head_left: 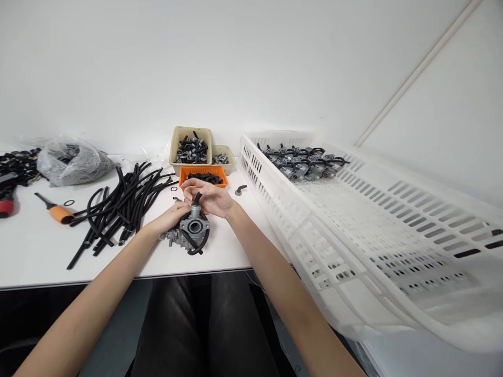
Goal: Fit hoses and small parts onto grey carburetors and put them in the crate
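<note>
A metal carburetor [195, 226] with a black hose looped around it rests on the white table [231, 246] near its front edge. My left hand [173, 216] is closed around its left side. My right hand [212, 199] curls about its top, where a black rubber boot [197, 198] sticks up; the fingertips behind are partly hidden. Just beyond my right hand is an orange basket [223, 183] of small black rubber parts. A single elbow-shaped piece [240, 190] lies to its right.
Cut black hoses [121, 204] lie at left beside an orange-handled tool [58, 213], rubber rings, a plastic bag of parts [74, 162] and a red-handled tool [6, 205]. Tan bins [173, 149] of parts stand behind. A white crate [283, 209] at right contains several carburetors [302, 165].
</note>
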Available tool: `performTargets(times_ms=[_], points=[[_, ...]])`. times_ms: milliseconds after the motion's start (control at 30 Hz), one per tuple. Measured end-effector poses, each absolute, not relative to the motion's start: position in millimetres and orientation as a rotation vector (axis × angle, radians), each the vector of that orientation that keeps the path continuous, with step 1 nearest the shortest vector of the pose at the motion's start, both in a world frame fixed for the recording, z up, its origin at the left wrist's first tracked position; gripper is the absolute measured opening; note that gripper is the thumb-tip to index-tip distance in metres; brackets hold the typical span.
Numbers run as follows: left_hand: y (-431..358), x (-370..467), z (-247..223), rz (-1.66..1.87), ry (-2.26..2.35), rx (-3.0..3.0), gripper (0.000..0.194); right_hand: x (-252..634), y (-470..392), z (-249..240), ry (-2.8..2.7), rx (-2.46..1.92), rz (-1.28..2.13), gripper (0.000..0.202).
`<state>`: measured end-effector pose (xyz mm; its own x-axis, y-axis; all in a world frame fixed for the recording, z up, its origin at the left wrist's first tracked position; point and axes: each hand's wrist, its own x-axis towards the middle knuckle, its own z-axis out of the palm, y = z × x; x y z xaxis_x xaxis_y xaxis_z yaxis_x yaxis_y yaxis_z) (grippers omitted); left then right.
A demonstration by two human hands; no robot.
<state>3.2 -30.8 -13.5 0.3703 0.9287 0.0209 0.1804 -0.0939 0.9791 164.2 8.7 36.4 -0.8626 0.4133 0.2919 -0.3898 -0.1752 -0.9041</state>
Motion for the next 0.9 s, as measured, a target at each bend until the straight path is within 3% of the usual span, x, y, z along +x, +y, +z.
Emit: performTargets(times_ms=[500, 900], points=[[-34, 7, -9, 0.92, 1.027, 1.543, 0.048, 163, 5, 39, -1.675, -0.162, 1.983, 0.028], [-33, 7, -8, 0.911, 1.02, 1.539, 0.045, 162, 8, 36, -1.739, -0.149, 1.945, 0.037]])
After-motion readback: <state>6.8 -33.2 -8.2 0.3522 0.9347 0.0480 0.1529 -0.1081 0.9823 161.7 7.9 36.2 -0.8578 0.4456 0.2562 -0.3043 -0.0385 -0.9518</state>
